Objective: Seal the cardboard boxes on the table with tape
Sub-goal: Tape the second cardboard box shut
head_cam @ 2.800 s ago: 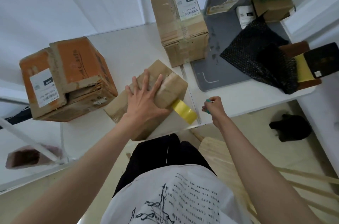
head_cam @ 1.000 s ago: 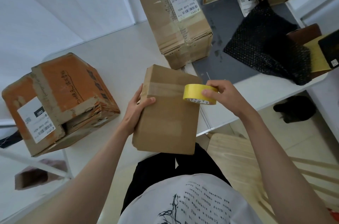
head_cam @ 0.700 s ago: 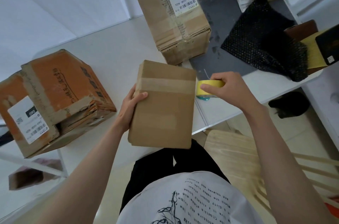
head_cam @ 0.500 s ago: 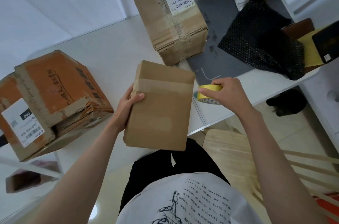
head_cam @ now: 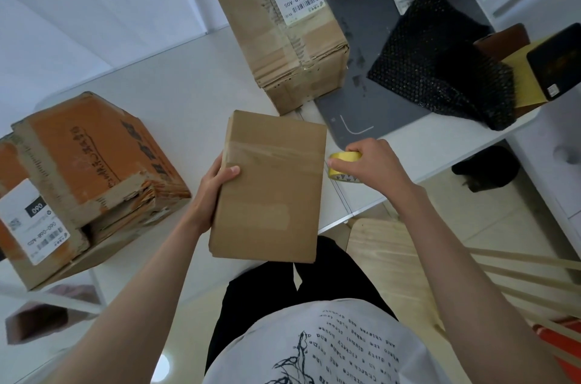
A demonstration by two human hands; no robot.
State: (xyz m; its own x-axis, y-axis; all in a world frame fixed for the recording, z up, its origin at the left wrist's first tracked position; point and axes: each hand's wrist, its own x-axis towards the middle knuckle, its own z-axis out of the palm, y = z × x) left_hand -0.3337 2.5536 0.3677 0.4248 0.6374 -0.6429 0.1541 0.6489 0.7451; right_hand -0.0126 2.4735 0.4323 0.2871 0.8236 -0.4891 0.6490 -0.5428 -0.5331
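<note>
Left hand (head_cam: 217, 185) grips small cardboard box (head_cam: 270, 188) by one edge, overhanging bench (head_cam: 176, 100); right hand (head_cam: 371, 163) pinches yellow tape roll (head_cam: 341, 167) beside it. My worry: one-sided grip lets box twist, skewing tape.

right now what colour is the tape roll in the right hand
Yellow; the tape roll shows best in the head view.

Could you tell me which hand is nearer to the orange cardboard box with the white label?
Left. The left hand grips the small brown box just beside the orange cardboard box; the right hand holds the yellow tape roll beyond it.
</note>
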